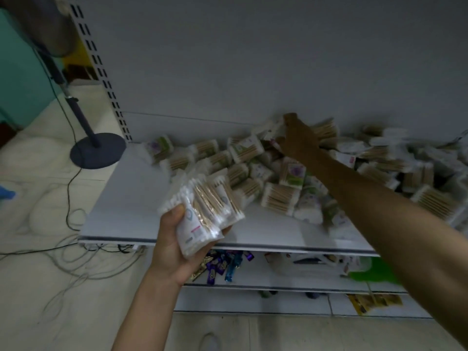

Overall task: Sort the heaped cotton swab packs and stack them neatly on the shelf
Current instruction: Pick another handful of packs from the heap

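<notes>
Fingers of your left hand (174, 239) curl round a gathered bundle of packs (202, 209), likely kept together for stacking; your right hand (297, 140) reaches into the heap (278, 183) on the shelf (131, 198), finger state hidden, cannot tell.

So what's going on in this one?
A person is sorting cotton swab packs on a white shelf. The left hand grips a bundle of packs over the shelf's front edge. The right hand reaches into the loose heap at the back; whether it has gripped a pack is unclear. No neat stack shows yet.
</notes>
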Tool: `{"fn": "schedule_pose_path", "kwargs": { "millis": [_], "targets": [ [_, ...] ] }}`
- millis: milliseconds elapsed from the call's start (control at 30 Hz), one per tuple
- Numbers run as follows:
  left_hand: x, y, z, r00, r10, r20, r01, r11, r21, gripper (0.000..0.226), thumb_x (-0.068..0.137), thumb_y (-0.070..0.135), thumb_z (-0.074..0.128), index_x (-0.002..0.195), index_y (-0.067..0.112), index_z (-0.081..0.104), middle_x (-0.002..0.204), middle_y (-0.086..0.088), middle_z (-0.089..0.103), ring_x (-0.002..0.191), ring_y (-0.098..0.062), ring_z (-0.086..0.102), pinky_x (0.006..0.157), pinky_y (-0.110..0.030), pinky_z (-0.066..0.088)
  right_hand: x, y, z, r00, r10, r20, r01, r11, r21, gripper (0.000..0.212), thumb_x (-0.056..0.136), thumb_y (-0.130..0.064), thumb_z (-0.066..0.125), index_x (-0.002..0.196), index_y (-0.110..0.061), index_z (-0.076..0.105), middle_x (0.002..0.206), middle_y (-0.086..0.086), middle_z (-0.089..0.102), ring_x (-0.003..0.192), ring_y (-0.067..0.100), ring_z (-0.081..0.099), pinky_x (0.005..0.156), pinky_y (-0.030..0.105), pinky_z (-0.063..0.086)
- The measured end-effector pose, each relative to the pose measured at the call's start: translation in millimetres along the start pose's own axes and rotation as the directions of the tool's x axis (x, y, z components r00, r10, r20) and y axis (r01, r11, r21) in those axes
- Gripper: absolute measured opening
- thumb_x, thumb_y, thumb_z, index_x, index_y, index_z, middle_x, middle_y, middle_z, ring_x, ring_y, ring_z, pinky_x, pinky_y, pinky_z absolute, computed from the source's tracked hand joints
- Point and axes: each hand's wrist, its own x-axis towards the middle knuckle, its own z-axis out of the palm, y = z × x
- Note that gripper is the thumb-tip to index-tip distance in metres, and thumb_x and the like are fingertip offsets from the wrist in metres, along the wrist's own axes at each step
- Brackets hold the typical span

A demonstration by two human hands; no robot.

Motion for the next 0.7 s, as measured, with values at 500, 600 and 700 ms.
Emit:
{"fn": "schedule_pose_path", "kwargs": {
  "millis": [500,600,700],
  "targets": [
    [35.2,-70.6,46.8,0.965,-0.245,0.09,0.251,0.966,-0.058,0.073,0.036,0.04,0.093,0.102,0.017,0.075,0.11,-0.009,0.07,0.103,-0.029,0.065,0.099,-0.058,0.045,-184.0,3.9,-76.4,0.995,0.093,-0.045,-0.035,0.711,0.702,0.025,0.088,-0.021,0.065,0.107,-0.03,0.051,0.102,-0.026,0.055,0.092,-0.019,0.055,0.071,-0.002,0.038],
    [32.2,-108.2,64.6,0.935,-0.347,0.074,0.34,0.936,0.089,0.077,0.028,0.044,0.094,0.098,0.019,0.078,0.109,-0.008,0.071,0.101,-0.026,0.066,0.108,-0.054,0.032,-228.1,34.7,-79.0,0.98,0.179,-0.089,-0.058,0.681,0.73,0.011,0.095,-0.029,0.052,0.106,-0.029,0.054,0.098,-0.023,0.06,0.093,-0.013,0.056,0.074,0.001,0.039],
    [20.8,-156.2,94.4,0.891,-0.425,0.157,0.4,0.901,0.168,0.077,0.029,0.044,0.094,0.1,0.02,0.077,0.11,-0.008,0.071,0.102,-0.025,0.066,0.104,-0.054,0.037,-268.9,81.2,-92.1,0.939,0.301,-0.167,-0.086,0.676,0.732,0.021,0.095,-0.039,0.043,0.089,-0.021,0.053,0.079,-0.017,0.056,0.074,-0.003,0.054,0.067,0.011,0.04]
  ]
}}
